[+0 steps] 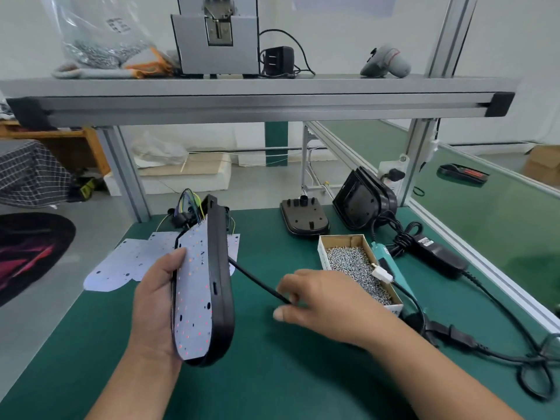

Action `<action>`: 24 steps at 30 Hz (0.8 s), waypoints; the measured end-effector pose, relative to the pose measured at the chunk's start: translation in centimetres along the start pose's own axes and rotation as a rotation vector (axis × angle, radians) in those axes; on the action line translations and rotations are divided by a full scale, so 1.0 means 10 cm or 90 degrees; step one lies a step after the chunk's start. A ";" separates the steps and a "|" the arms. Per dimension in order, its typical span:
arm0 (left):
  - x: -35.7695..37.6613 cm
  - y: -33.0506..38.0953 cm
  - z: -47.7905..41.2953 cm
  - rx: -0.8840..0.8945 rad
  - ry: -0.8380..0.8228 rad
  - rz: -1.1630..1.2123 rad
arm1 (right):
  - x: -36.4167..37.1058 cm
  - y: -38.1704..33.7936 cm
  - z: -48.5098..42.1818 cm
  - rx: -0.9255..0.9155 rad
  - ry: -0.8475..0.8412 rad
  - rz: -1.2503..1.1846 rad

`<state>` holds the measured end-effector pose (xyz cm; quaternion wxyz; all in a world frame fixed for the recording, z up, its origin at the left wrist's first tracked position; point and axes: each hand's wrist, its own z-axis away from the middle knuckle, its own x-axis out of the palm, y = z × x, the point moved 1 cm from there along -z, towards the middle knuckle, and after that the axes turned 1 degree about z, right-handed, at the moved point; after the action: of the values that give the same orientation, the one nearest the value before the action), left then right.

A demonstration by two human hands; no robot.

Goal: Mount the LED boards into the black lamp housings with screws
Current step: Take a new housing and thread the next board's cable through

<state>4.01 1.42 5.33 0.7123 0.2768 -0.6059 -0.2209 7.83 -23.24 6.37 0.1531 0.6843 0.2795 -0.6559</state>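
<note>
My left hand (157,301) grips a black lamp housing (222,286) tilted on edge above the green mat, with a white LED board (194,292) seated in it and several red LEDs lit. A black cable (257,280) runs from the housing's right side to my right hand (321,301), which pinches it between thumb and fingers. A cardboard box of silver screws (354,265) sits just behind my right hand. Loose white LED boards (121,265) lie flat on the mat behind the held housing. An empty black housing (304,218) lies further back.
Several more black housings (360,201) lean against the frame post at back right. A teal electric screwdriver (391,268) lies beside the screw box, with a black power adapter (439,253) and coiled cords to the right. An aluminium shelf (260,98) spans overhead.
</note>
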 end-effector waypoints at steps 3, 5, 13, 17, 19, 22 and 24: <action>0.00 -0.01 0.00 0.004 0.004 -0.060 | -0.19 0.33 0.09 0.123 0.091 0.006; 0.03 -0.01 0.01 0.011 0.015 -0.085 | -0.31 0.65 0.22 0.226 0.114 0.106; 0.06 -0.04 0.02 0.002 -0.022 -0.098 | -0.47 1.10 0.42 0.306 0.011 0.052; 0.12 -0.06 0.02 0.037 -0.105 -0.135 | -0.45 0.69 0.30 0.211 0.252 -0.131; 0.16 -0.08 0.03 0.054 -0.131 -0.168 | -0.37 0.41 0.17 0.149 0.335 -0.359; 0.21 -0.16 0.03 0.066 -0.133 -0.205 | -0.19 0.13 -0.09 0.094 0.340 -0.660; 0.24 -0.24 0.04 0.073 -0.126 -0.216 | -0.07 0.08 -0.27 0.115 0.336 -0.820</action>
<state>4.03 -1.97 5.59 0.5852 0.3919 -0.6292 -0.3287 10.52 -22.39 7.18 -0.3964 0.5292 0.6014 -0.4485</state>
